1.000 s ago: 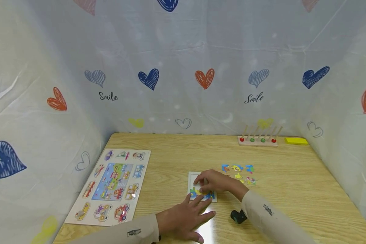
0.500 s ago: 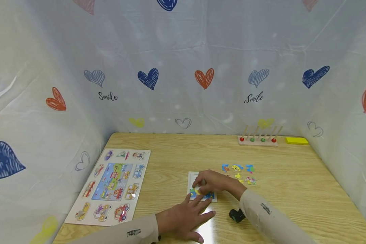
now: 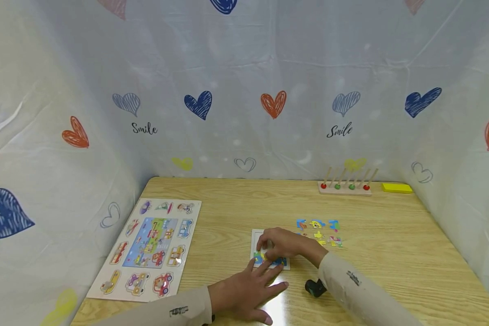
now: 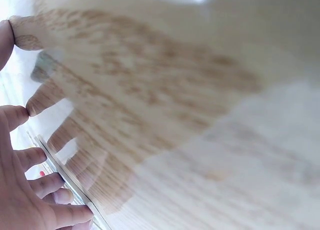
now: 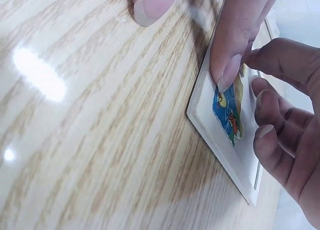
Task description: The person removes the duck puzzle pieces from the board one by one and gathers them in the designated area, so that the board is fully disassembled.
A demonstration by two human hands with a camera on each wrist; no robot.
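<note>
A small white-framed jigsaw board [image 3: 258, 235] lies at mid-table, with blue, green and yellow puzzle pieces [image 5: 227, 112] along its near side. My left hand [image 3: 248, 290] spreads its fingers, and the fingertips rest on the board's near edge. Over the board, my right hand [image 3: 283, 242] curls its thumb and fingers at a yellow-green puzzle piece [image 5: 239, 109], which sits slightly raised beside the blue ones. The right hand partly hides that piece in the head view. Several loose puzzle pieces [image 3: 317, 224] lie to the right of the board.
A large vehicle puzzle board [image 3: 150, 244] lies on the left. At the back right stand a peg rack [image 3: 344, 192] with red and green beads and a yellow block [image 3: 396, 188]. A heart-printed curtain [image 3: 244, 136] surrounds the wooden table [image 3: 228, 199].
My right hand has shifted slightly left, its fingers staying over the board's near pieces. The left hand holds its place on the board's edge.
</note>
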